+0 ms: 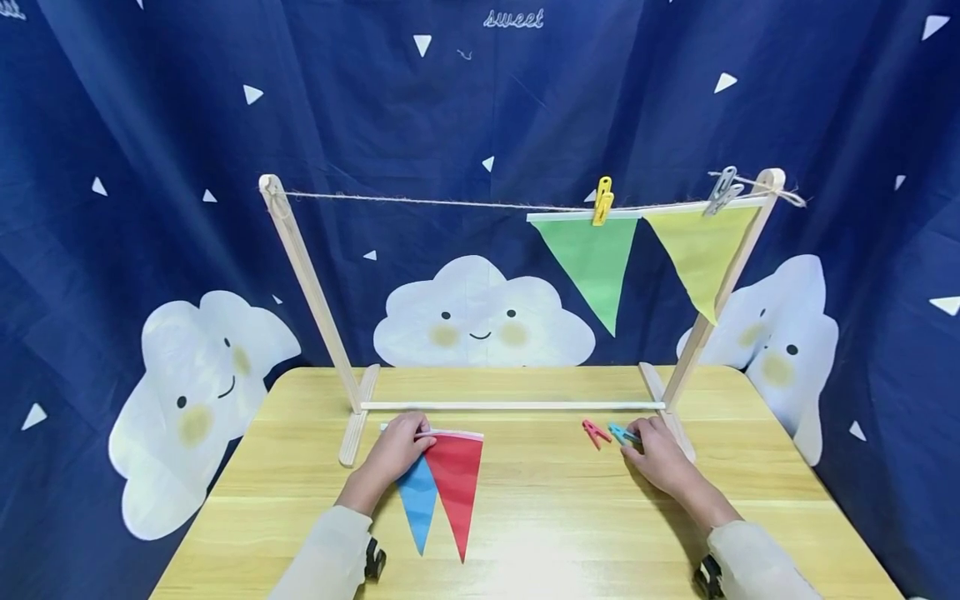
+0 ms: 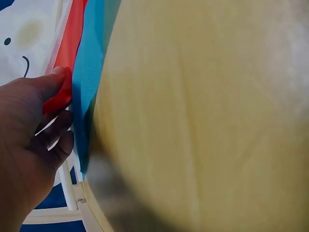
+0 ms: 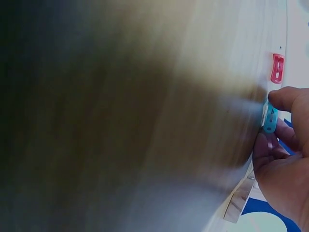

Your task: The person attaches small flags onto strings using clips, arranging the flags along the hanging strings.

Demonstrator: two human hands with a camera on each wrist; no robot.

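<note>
Between thumb and index finger, my left hand [image 1: 401, 447] pinches the white top edge of a red triangular flag [image 1: 457, 479]. A blue flag [image 1: 418, 500] lies partly under the red one; the left wrist view shows the blue flag [image 2: 88, 72] beyond the red flag [image 2: 65, 89] in the fingers. On the right, my right hand [image 1: 660, 454] holds a blue clothespin [image 1: 621, 433] at the tabletop; in the right wrist view, thumb and fingers close around this clothespin [image 3: 271, 118]. A red clothespin [image 1: 597, 434] lies just left of it.
A wooden frame with two posts [image 1: 311, 287] carries a string [image 1: 420, 200]. From it hang a green flag [image 1: 592, 258] under a yellow clothespin [image 1: 603, 202] and a yellow flag [image 1: 701, 250] under a grey clothespin [image 1: 722, 192]. A low crossbar [image 1: 510, 406] runs behind both hands.
</note>
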